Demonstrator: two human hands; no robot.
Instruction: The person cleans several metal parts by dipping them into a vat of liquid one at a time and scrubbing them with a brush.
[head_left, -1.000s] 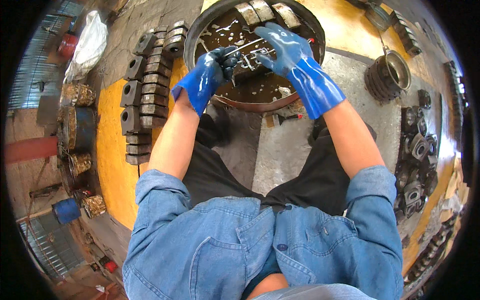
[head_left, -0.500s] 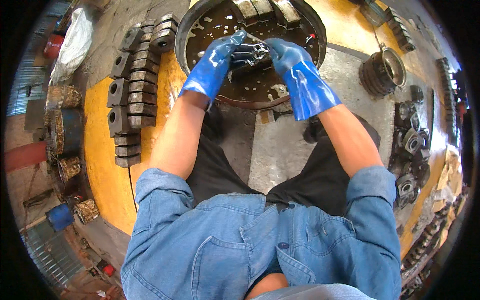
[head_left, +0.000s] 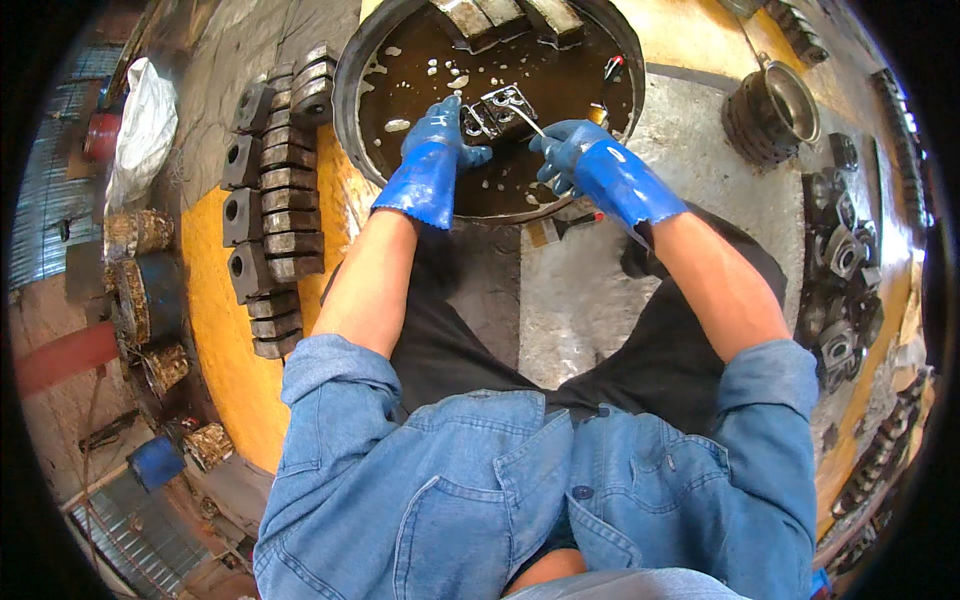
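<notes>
Both of my hands wear blue rubber gloves over a round basin [head_left: 345, 95] of murky brown liquid. My left hand [head_left: 438, 140] is beside a dark, wet metal block with round holes [head_left: 500, 108]. Its fingers are stretched along the block's left side, the thumb spread apart below; I cannot tell whether they touch it. My right hand [head_left: 575, 152] is closed round a thin, pale rod [head_left: 530, 122], whose far end is at the block's right part. The block's underside is hidden in the liquid and shadow.
Rectangular metal blocks [head_left: 480, 22] lie at the basin's far edge. A small red-tipped item [head_left: 613, 68] is at its right rim. Rows of steel blocks [head_left: 290, 180] stand left. A metal drum-shaped part [head_left: 770, 115] and several dark ring-holed parts [head_left: 840, 255] lie right.
My hands have moved apart and a little nearer to me. The holed block, earlier mostly hidden between the gloves, now shows plainly. The rod in my right hand shows more clearly.
</notes>
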